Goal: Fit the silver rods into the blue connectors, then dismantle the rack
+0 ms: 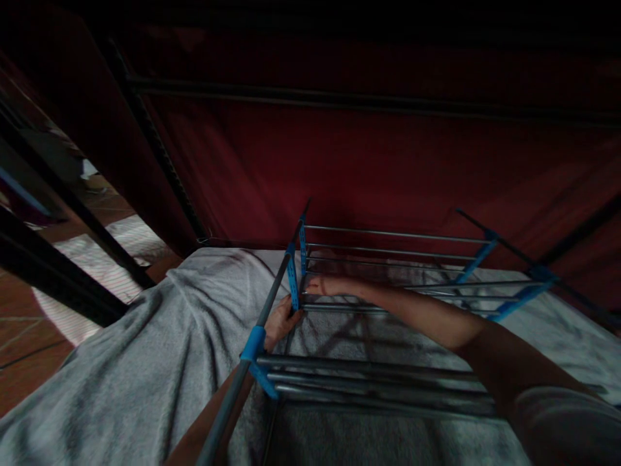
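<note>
Head view shows me a metal rack [388, 310] of grey rods and blue plastic joints, standing on a grey towel-like cloth [145, 362] that covers a bed, right of centre in the scene. Its rods run left to right, in a near tier low in the picture and a far tier higher up. A long grey upright pole [272, 298] runs along the rack's left end, from the near bottom edge up and away toward the far side, passing through the blue connectors [294, 285].

My left hand [281, 322] sits just at that pole, right beside the blue connector at the left end, fingers curled against it; it looks closed on the joint, though the dim light keeps me from seeing how firm the grip is. My right hand [320, 285] reaches across from the right, the forearm lying over the middle rods, and rests on the rod at the far-left corner, fingers folded on or over it. Both hands meet at the same left end, the left one nearer me, the right one just beyond it.

Behind the rack hangs a dark red fabric wall [363, 149] crossed by dark bars. Far left, tiled floor [29, 349] and dark beams show.
</note>
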The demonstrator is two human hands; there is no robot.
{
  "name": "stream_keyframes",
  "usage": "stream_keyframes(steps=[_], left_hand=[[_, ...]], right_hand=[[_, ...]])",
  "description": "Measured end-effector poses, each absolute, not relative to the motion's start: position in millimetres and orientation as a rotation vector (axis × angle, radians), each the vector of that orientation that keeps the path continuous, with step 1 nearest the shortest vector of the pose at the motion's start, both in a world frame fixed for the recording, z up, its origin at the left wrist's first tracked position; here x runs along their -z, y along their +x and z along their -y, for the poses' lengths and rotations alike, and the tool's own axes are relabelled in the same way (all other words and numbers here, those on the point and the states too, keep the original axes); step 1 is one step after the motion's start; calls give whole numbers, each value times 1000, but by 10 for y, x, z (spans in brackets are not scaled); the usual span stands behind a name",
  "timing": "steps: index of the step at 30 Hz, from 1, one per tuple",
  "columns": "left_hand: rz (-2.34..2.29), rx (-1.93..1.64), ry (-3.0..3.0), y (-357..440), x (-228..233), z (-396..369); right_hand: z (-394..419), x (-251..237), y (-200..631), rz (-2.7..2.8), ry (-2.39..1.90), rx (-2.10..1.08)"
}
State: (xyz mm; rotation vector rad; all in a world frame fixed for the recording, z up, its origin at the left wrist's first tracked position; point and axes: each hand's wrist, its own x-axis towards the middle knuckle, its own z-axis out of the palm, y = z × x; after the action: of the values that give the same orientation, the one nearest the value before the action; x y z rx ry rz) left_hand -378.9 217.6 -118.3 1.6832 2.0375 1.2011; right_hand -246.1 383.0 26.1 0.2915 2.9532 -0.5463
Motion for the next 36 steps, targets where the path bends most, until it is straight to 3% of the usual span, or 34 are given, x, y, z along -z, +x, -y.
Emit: stream_keyframes(steps=[4,12,24,36], left_hand=[[-2021,-1186,1699,-3794,1193,-2187],[-2079,-1171,1703,-3811,1215,-2184],[-2092,-1122,1762,-3840,1218,-2185],[-2127,-1103,1717,-3915,1227,-2224]], right_hand=[[-3667,-360,-2305,-2926,156,459],[-3672,-552,-2417,-3139,282,259],[-3598,-922,-2553,-3183,232,305],[-3458,-1109,-2487,-3109,439,387]])
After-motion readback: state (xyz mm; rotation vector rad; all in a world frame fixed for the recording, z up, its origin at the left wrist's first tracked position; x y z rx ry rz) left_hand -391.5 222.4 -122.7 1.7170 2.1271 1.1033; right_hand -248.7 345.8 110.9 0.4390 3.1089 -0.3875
